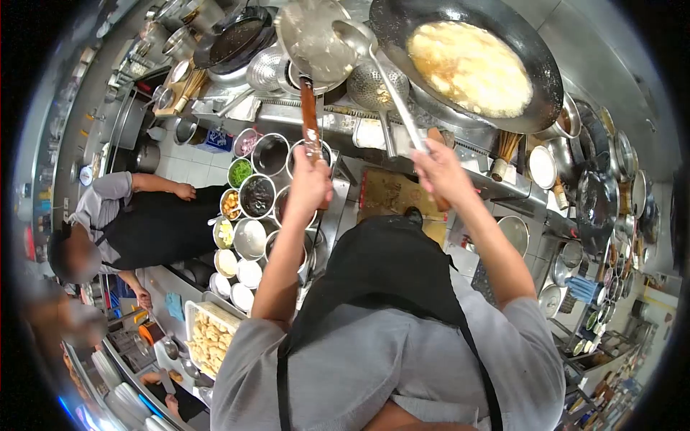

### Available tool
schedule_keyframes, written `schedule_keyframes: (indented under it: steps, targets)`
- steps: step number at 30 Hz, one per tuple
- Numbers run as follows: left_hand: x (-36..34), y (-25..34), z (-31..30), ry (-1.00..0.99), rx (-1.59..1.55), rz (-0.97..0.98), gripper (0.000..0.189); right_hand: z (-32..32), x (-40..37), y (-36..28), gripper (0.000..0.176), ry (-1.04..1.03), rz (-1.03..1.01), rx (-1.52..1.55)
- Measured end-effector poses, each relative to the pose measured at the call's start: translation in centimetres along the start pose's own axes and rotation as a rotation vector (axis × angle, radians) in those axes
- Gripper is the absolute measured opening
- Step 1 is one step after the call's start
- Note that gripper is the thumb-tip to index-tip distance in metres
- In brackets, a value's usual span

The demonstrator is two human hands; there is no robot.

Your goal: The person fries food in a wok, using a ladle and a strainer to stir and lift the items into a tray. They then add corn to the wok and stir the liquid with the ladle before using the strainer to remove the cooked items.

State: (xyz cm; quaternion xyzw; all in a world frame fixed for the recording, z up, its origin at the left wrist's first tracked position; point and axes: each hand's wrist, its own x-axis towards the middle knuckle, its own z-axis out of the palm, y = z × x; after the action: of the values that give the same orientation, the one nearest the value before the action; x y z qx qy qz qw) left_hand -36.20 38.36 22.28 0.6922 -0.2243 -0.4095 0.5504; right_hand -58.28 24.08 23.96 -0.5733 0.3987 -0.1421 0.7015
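My left hand [309, 179] is closed round the wooden handle of a wide, round strainer [305, 47], held up over the stove's front. In my right hand [442, 172] is the long handle of a metal ladle [402, 104]. The ladle's bowl overlaps the right side of the strainer in this view. To the right of both tools sits a large black wok [548, 93] full of pale, foaming, bubbling liquid [471, 70]. Below the strainer, a perforated skimmer [375, 86] rests with its handle pointing toward me.
Left of me stand several metal containers of ingredients, among them chopped greens [240, 171]. A white tub [190, 316] holds pale pieces. A co-worker in a black apron [169, 223] stands at left. Bamboo brushes [509, 147] and stacked woks [598, 201] are at right.
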Motion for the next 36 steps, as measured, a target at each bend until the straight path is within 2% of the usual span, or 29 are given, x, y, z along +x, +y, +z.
schedule_keyframes:
  steps: [2, 4, 5, 6, 8, 9, 10, 12, 13, 14, 16, 18, 20, 21, 23, 24, 25, 26, 27, 29, 30, 32, 33, 34, 35, 36]
  targets:
    - [2.7, -5.3, 2.3, 0.067, 0.232, 0.131, 0.019, 3.9, 1.7, 0.5, 0.016, 0.066, 0.053, 0.130]
    - [3.8, -7.8, 5.5, 0.101, 0.395, 0.214, 0.023, 5.5, 5.7, 3.3, 0.016, 0.028, 0.034, 0.039]
    - [4.0, -8.6, 6.6, 0.178, 0.475, 0.219, 0.024, 5.8, 6.1, 4.0, 0.018, 0.078, 0.033, 0.005]
    - [4.8, -10.4, 6.8, 0.154, 0.447, 0.205, 0.026, 5.9, 7.0, 4.5, 0.019, 0.127, 0.024, -0.030]
    - [3.4, -9.8, 7.8, 0.112, 0.477, 0.187, 0.027, 6.3, 9.2, 9.5, 0.020, 0.296, -0.183, -0.318]
    - [2.9, -9.2, 8.3, 0.136, 0.449, 0.170, 0.028, 6.3, 7.8, 7.7, 0.025, 0.265, -0.096, -0.219]
    - [2.9, -9.0, 8.2, 0.138, 0.418, 0.226, 0.028, 5.4, 7.9, 7.5, 0.023, 0.176, -0.112, -0.134]
    - [3.8, -10.1, 6.8, 0.203, 0.505, 0.331, 0.026, 3.7, 5.9, 5.1, 0.022, 0.071, -0.067, -0.193]
    - [4.6, -11.6, 5.6, 0.186, 0.445, 0.326, 0.025, 3.2, 3.9, 3.0, 0.021, 0.070, -0.060, -0.319]
    - [5.1, -13.0, 4.3, 0.172, 0.385, 0.314, 0.025, 2.3, 4.0, 4.7, 0.019, 0.078, -0.188, -0.305]
    - [3.5, -10.9, 2.8, 0.159, 0.367, 0.304, 0.024, 0.9, 1.4, 3.3, 0.020, 0.058, -0.236, -0.270]
    - [2.7, -7.5, 1.9, 0.189, 0.419, 0.447, 0.025, -1.0, -1.4, 1.5, 0.020, 0.068, -0.161, -0.168]
    - [2.0, -2.1, 2.4, 0.134, 0.366, 0.359, 0.027, -3.5, -2.9, -0.4, 0.025, 0.115, -0.049, -0.009]
    - [3.8, -1.7, 2.2, 0.143, 0.486, 0.460, 0.026, -5.4, -3.7, -1.4, 0.027, 0.157, -0.046, -0.003]
    - [5.8, 2.8, 4.1, 0.101, 0.577, 0.387, 0.026, -10.4, -3.7, -2.8, 0.025, 0.291, -0.061, -0.103]
    - [7.6, 4.9, 5.7, 0.075, 0.611, 0.516, 0.026, -13.2, -3.6, -3.4, 0.021, 0.363, -0.071, -0.145]
    - [11.1, 5.0, 6.7, 0.044, 0.600, 0.449, 0.025, -16.6, -2.3, -2.5, 0.015, 0.402, -0.168, -0.107]
    - [12.6, 6.9, 8.7, 0.037, 0.657, 0.555, 0.025, -19.7, -1.2, -2.4, 0.013, 0.434, -0.192, -0.145]
    - [14.7, 8.1, 10.9, 0.074, 0.714, 0.506, 0.025, -21.7, -0.6, -3.3, 0.016, 0.520, -0.156, -0.189]
    - [19.7, 8.2, 14.0, 0.075, 0.874, 0.558, 0.027, -27.0, 2.3, -3.2, 0.024, 0.560, -0.160, -0.277]
    - [22.3, 7.9, 15.6, 0.085, 0.880, 0.520, 0.030, -30.0, 4.7, -2.1, 0.028, 0.622, -0.210, -0.405]
    - [25.7, 7.3, 18.2, 0.017, 0.919, 0.398, 0.032, -32.2, 7.5, -1.6, 0.025, 0.680, -0.131, -0.316]
    - [25.8, 7.8, 19.4, 0.019, 0.925, 0.402, 0.032, -33.2, 9.1, -1.1, 0.023, 0.686, -0.103, -0.304]
    - [25.7, 8.1, 20.8, -0.146, 0.717, 0.203, 0.024, -33.8, 10.6, -0.2, 0.023, 0.692, -0.071, -0.287]
    - [25.9, 8.5, 21.9, -0.303, 0.502, 0.009, 0.017, -33.9, 12.0, 0.5, 0.024, 0.659, -0.084, -0.145]
    - [27.1, 8.1, 22.9, -0.386, 0.409, -0.064, 0.012, -34.2, 13.4, 0.7, 0.024, 0.580, -0.028, 0.030]
